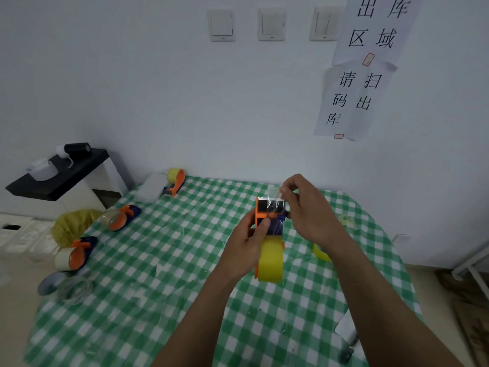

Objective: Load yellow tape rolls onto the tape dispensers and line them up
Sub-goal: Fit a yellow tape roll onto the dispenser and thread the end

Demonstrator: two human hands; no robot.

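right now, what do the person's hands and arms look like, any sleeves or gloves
The left hand and right hand are bare: no gloves, rings or watch visible. Both forearms are uncovered to the frame's edge, no sleeve in view.

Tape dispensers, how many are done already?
Far dispenser, middle dispenser and near dispenser lie loaded along the table's left. The left hand grips a fourth dispenser carrying a yellow roll; the right hand pinches its tape end. A loose yellow roll waits.
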